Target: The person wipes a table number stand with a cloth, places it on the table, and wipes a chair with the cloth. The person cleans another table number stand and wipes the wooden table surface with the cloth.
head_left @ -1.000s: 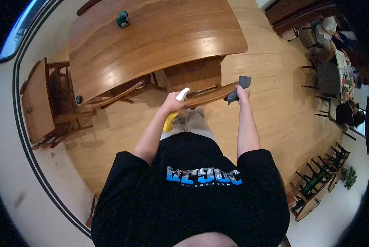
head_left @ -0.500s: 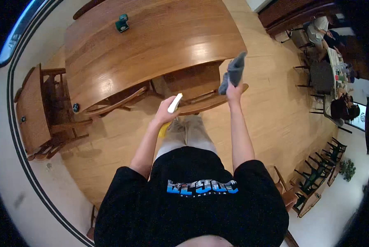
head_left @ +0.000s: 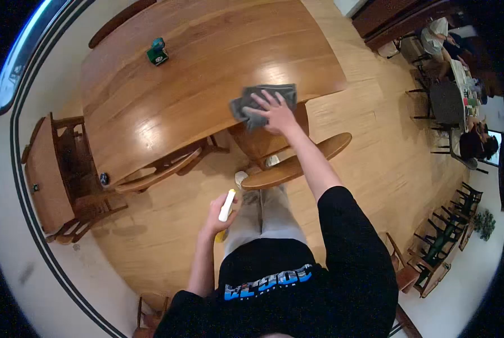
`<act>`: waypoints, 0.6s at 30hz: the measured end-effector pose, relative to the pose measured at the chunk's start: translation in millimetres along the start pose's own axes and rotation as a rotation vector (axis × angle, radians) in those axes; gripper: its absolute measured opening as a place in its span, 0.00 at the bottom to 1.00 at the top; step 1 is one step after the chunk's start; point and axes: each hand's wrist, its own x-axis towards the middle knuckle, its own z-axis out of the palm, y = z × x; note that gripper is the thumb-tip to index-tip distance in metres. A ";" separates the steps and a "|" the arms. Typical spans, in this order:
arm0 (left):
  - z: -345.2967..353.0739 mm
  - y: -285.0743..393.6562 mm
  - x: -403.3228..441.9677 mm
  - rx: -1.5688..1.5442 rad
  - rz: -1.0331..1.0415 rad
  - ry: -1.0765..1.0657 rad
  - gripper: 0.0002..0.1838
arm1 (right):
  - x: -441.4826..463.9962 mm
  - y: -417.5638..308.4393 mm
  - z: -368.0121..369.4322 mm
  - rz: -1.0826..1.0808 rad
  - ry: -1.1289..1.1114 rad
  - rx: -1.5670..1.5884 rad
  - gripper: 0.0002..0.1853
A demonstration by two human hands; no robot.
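My right hand [head_left: 275, 114] lies with spread fingers on a dark grey cloth [head_left: 267, 91], pressing it on the near edge of the wooden table [head_left: 207, 62]. Lower and to the left, my left hand [head_left: 219, 214] is wrapped round a bottle with a white spray head [head_left: 227, 205]; a bit of its yellow body [head_left: 220, 236] shows below the hand. The curved back of a wooden chair [head_left: 297, 163] passes beneath my right forearm.
A green box [head_left: 157, 55] stands on the table and a small black object [head_left: 104, 178] near its left corner. Another chair [head_left: 162, 172] is tucked at the near side. A smaller table [head_left: 46, 174] stands left. People sit at a table [head_left: 460, 79] at the right.
My right hand has moved from above the chair back onto the table, and the cloth is now spread under it. My left hand has come lower with the bottle. The chair back appears nearer my body.
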 end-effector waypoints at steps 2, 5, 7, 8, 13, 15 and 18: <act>-6.9 -2.2 11.8 -0.009 -0.024 0.008 0.21 | -2.3 47.9 3.1 0.172 0.146 -0.028 0.39; -16.6 3.8 21.2 -0.003 0.057 0.074 0.22 | 24.1 107.1 20.1 0.626 0.278 0.045 0.30; -22.5 9.0 19.0 0.004 0.067 0.105 0.22 | 45.7 104.3 6.8 0.890 0.256 0.099 0.32; -24.9 12.8 25.0 -0.013 0.090 0.151 0.22 | 60.8 90.5 -5.7 0.977 0.270 0.172 0.34; -28.1 12.5 52.4 -0.028 0.106 0.245 0.25 | 90.6 -61.8 -2.9 0.299 0.176 0.093 0.36; -31.2 3.7 70.8 0.000 0.176 0.238 0.25 | 74.1 -84.2 -10.6 0.020 0.073 0.102 0.41; -31.3 -6.2 83.1 0.032 0.228 0.230 0.24 | 50.8 -44.7 1.1 -0.006 0.147 0.128 0.41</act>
